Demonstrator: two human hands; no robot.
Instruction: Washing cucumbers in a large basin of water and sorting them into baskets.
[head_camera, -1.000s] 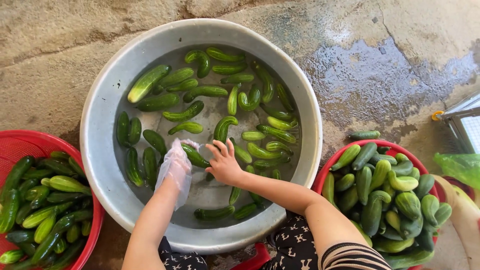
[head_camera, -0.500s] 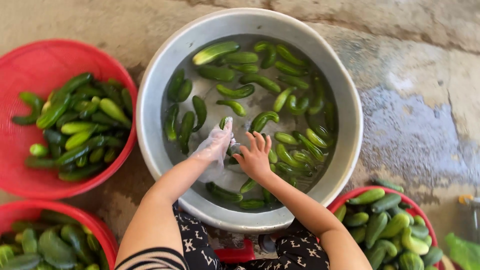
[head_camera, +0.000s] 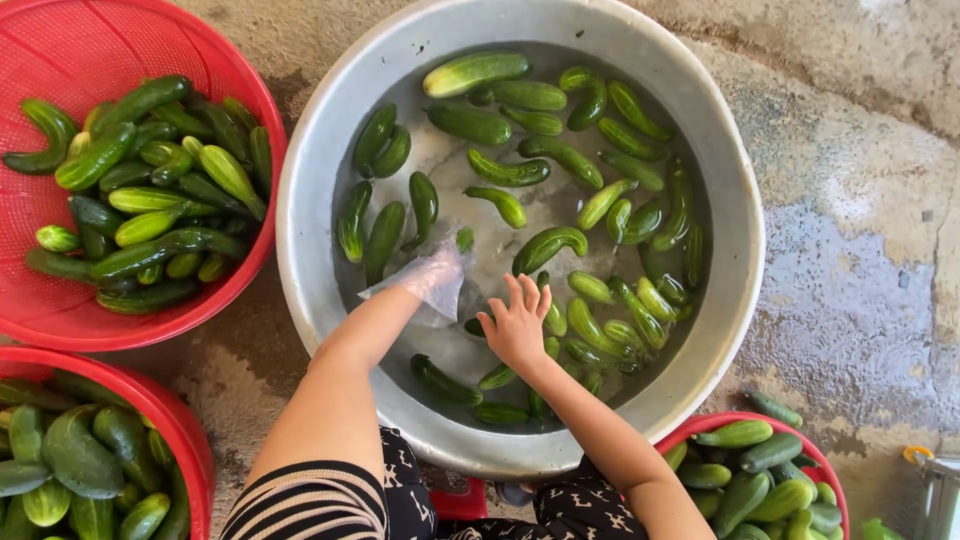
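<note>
Wet concrete floor (head_camera: 850, 300) outdoors

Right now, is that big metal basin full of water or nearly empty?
Partly filled. The basin holds shallow water: its inner wall stands bare well above the cucumbers, which float or lie apart in it.

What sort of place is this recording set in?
Probably an outdoor yard or work floor used for washing produce: bare, wet concrete ground, a big metal basin of water and cucumbers set on it, and red baskets of cucumbers around it.
</note>
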